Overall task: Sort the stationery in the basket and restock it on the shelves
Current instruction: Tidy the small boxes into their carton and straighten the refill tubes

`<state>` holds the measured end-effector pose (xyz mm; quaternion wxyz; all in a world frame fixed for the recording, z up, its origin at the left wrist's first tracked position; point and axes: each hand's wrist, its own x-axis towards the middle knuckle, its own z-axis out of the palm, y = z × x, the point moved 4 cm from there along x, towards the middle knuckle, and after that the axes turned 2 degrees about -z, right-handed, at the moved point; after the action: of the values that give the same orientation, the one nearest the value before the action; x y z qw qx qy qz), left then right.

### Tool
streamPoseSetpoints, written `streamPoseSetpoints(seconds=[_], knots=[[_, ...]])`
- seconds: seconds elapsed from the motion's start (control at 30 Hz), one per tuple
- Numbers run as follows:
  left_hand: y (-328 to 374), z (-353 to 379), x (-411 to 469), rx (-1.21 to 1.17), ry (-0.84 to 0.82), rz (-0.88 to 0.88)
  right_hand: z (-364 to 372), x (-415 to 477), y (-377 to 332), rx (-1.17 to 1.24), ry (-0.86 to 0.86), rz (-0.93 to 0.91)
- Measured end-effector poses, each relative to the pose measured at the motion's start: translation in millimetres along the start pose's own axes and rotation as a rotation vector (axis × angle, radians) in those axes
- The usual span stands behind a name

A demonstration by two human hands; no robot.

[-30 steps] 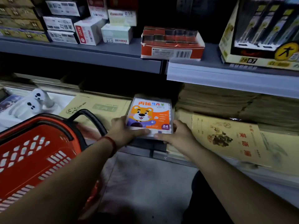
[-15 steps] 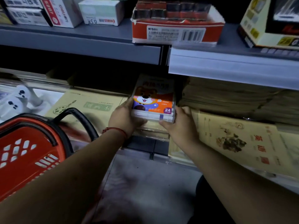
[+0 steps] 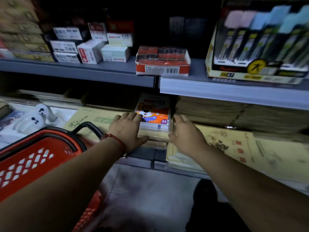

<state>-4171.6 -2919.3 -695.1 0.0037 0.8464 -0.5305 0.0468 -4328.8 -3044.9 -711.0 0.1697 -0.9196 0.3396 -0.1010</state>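
A stack of marker boxes (image 3: 154,114), orange and white with a cartoon tiger and a "24" label, lies on the lower shelf on top of paper packs. My left hand (image 3: 128,131) rests flat with its fingertips on the stack's left front corner. My right hand (image 3: 185,134) hovers just right of the stack, fingers spread, apart from it or barely touching. The red shopping basket (image 3: 33,161) with a black handle hangs at the lower left, below my left forearm.
The upper shelf (image 3: 100,72) carries small white boxes (image 3: 90,52), a red tray of erasers (image 3: 163,62) and a yellow pen display box (image 3: 257,47). Yellow paper packs (image 3: 234,148), brown paper stacks (image 3: 234,114) and a white ghost-print item (image 3: 33,118) fill the lower shelf.
Both hands carried the marker boxes forward onto the lower shelf and set them down. The grip has loosened: the left hand lies flat on the stack, the right has come off.
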Motion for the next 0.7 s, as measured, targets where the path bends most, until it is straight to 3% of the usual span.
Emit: streamPoseSetpoints(seconds=[0.27, 0.5, 0.7], knots=[[36.3, -111.2, -59.8, -0.037, 0.223, 0.089, -113.5, -80.1, -44.3, -0.176, 0.078, -0.190], [47.5, -195.9, -80.3, -0.284, 0.437, 0.031, -190.4, -109.2, -72.4, 0.082, 0.254, -0.177], [36.6, -191.4, -48.0, -0.562, 0.515, -0.053, -188.5, -64.9, -83.3, 0.331, 0.415, -0.090]])
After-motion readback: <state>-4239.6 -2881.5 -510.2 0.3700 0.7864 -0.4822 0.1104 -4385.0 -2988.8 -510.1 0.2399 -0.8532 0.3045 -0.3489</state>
